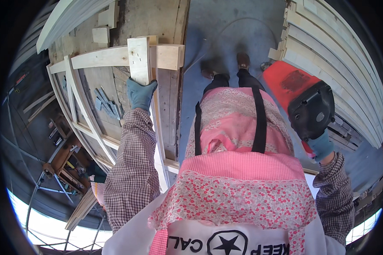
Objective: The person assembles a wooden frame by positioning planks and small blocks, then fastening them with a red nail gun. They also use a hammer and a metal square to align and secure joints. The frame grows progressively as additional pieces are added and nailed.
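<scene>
My left hand [141, 94], in a blue-grey glove, is closed round the end of a pale wooden board [139, 59]. That board lies across a crosspiece [102, 58] of a slatted wooden frame, and small marks like staples show on it. Off to the right, my right hand [321, 146], gloved too, grips a red and black nail gun [304, 100] by its handle. The tool is held beside my body, well away from the frame. Its handle is partly hidden behind the black end cap and my fingers.
Under the frame is a worn wooden workbench [170, 102], with several strips of fasteners [107, 103] and wood offcuts [101, 35] on it. Stacked pale boards [327, 46] stand to the right. A thin hose [225, 26] trails over the grey floor [251, 29].
</scene>
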`<move>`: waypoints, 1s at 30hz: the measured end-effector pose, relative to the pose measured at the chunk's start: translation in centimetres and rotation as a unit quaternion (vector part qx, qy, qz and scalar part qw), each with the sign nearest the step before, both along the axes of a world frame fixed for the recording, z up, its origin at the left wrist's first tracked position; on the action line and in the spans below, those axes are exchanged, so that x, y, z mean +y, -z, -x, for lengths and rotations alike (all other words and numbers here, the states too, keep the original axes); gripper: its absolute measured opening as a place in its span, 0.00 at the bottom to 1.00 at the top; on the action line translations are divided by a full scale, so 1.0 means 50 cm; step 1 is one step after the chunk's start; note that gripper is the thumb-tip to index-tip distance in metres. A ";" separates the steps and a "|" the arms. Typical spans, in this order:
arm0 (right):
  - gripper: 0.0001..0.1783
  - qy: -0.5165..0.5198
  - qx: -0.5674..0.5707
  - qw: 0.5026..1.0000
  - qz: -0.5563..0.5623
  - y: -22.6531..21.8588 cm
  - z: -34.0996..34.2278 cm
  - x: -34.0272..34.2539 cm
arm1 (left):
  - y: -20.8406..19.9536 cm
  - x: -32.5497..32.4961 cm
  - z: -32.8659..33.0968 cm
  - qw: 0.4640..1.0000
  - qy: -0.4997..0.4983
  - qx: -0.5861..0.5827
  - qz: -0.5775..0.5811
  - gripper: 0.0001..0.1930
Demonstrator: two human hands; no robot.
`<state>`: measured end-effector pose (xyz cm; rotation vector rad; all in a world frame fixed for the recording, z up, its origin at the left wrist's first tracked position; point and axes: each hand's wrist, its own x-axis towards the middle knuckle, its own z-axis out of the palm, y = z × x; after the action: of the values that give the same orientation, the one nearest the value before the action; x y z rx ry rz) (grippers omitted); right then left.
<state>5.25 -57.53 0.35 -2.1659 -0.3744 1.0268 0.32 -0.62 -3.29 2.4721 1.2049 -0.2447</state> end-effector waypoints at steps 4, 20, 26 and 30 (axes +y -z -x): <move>0.32 0.142 0.143 0.979 -0.031 0.058 0.019 -0.049 | 0.029 0.017 0.014 1.000 0.000 0.021 -0.014 0.45; 0.24 -0.027 0.113 0.984 -0.134 -0.030 -0.097 0.156 | 0.029 0.031 0.010 0.996 0.036 0.065 -0.039 0.65; 0.27 -0.178 0.081 0.981 -0.010 -0.040 -0.101 0.170 | 0.026 0.084 0.223 0.793 -0.173 -0.502 0.300 0.40; 0.30 -0.194 0.100 0.975 0.042 -0.040 -0.083 0.168 | -0.020 0.027 0.470 0.857 -0.231 -0.452 0.093 0.27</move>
<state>9.43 -49.14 2.35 -2.0826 -0.6873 1.4852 -23.18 0.73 -2.27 1.6658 1.1742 0.8050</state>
